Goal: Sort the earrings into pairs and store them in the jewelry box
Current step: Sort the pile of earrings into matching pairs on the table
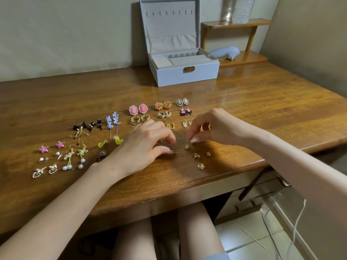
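Small loose gold flower earrings (201,165) wait unmatched near the front edge of the wooden worktop (262,102), where the grip of the left hand (148,145) pinches a tiny gold stud (174,152) and the grip of the right hand (212,126) curls over a pale earring (186,146), held or not I cannot tell, so next each needs its twin, without bumping the sorted pairs (133,110) behind, before the open grey jewelry box (169,76).

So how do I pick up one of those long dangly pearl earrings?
Pinch the pearl earring by its gold flower, fingers coming straight down from above. It lies flat on the table, and the flower looks its widest, firmest part; the pearls would likely roll.
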Demonstrator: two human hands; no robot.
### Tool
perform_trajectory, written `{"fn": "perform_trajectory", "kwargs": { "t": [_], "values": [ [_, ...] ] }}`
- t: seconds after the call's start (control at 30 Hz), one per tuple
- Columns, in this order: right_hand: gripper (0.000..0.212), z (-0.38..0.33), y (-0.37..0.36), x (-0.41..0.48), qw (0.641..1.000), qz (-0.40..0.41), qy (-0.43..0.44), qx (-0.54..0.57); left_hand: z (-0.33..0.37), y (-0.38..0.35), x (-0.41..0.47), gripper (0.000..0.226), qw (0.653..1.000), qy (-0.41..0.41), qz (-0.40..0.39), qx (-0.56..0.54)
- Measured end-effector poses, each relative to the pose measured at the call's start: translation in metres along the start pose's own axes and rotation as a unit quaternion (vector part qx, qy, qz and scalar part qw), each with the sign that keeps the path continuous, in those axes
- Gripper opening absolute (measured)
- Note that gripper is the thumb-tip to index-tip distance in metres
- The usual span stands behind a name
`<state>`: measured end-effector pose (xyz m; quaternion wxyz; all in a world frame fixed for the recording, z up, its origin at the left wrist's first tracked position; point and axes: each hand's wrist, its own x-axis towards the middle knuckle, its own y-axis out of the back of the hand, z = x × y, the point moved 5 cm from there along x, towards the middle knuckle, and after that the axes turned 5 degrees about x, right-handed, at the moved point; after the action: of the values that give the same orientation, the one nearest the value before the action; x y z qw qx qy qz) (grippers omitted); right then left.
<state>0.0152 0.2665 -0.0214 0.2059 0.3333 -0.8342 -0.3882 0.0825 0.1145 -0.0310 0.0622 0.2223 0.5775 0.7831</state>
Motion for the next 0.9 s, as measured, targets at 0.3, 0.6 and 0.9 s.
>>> {"fn": "perform_trajectory", "kwargs": {
  "t": [0.3,0.6,0.9],
  "values": [
    [0.012,-0.003,-0.014,0.002,1.000,0.002,-0.003,-0.028,0.007,0.004,0.002,0.008,0.999,0.006,0.050,-0.009],
    [0.009,-0.001,0.008,-0.008,0.998,0.052,-0.006,-0.032,0.030,-0.003,0.007,0.014,0.999,-0.025,0.043,0.008],
    [0.010,0.018,0.035,-0.033,0.994,0.097,-0.038,-0.020,0.041,-0.017,0.017,0.010,0.997,-0.066,-0.013,0.049]
  ]
}}
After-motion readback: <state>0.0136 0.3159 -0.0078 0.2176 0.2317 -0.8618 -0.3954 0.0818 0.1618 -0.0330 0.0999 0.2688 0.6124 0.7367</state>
